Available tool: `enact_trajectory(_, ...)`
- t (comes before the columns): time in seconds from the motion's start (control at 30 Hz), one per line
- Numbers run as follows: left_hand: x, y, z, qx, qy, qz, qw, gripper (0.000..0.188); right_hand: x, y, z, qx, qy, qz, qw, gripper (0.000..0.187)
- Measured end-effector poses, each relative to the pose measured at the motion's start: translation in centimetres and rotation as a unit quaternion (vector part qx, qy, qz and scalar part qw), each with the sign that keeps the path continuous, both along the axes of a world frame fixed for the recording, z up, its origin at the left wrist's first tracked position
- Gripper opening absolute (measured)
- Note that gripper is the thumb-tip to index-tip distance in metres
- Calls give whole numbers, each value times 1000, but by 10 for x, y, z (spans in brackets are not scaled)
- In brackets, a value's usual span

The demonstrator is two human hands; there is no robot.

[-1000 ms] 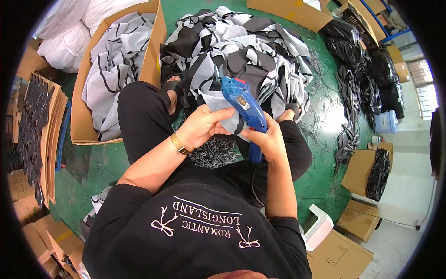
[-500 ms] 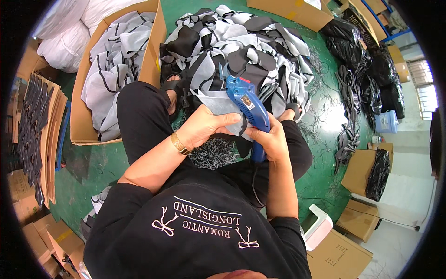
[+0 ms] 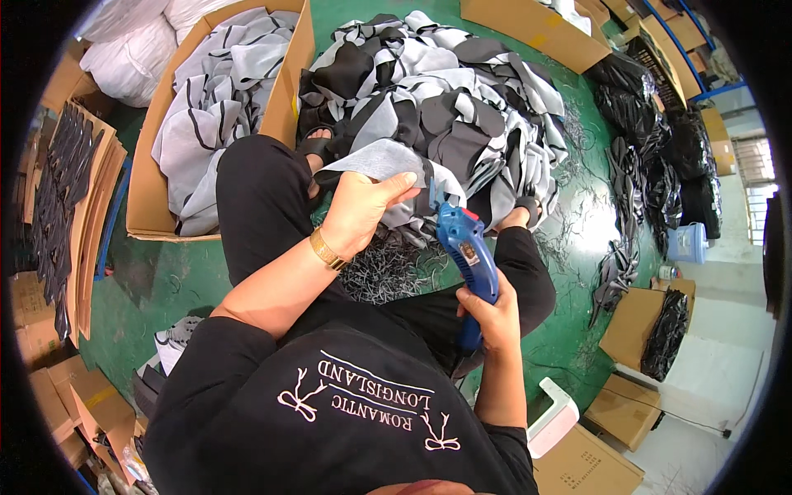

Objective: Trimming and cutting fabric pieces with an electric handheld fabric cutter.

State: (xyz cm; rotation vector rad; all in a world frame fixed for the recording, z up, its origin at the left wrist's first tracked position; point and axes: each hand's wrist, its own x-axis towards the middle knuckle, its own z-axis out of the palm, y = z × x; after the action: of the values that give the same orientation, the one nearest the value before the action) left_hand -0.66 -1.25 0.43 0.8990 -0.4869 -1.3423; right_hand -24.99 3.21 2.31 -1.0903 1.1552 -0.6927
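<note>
My left hand pinches a light grey fabric piece between thumb and fingers, its wide end spread out beyond the hand. In my right hand is a blue electric cutter with a red switch, gripped round its handle. The cutter's blade tip points away from me and lies close to the fabric's right edge; whether they touch I cannot tell. Beyond both hands rises a heap of grey and black fabric pieces. Thin grey and black trimmings lie on the floor below my hands.
To the left stands a cardboard box of grey fabric pieces with black edging. White sacks are behind it. Black plastic bags line the right side, near a blue bucket. A white stool-like object is at lower right.
My right hand has drawn the cutter nearer to me and away from my left hand. My left hand has turned the fabric so that more of it spreads out to the left.
</note>
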Motion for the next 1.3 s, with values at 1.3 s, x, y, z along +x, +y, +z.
enact_trajectory(1.3,-4,16,20,-56,-164,-56,983,16,9,-17,23,-3,-44,-28,999,38)
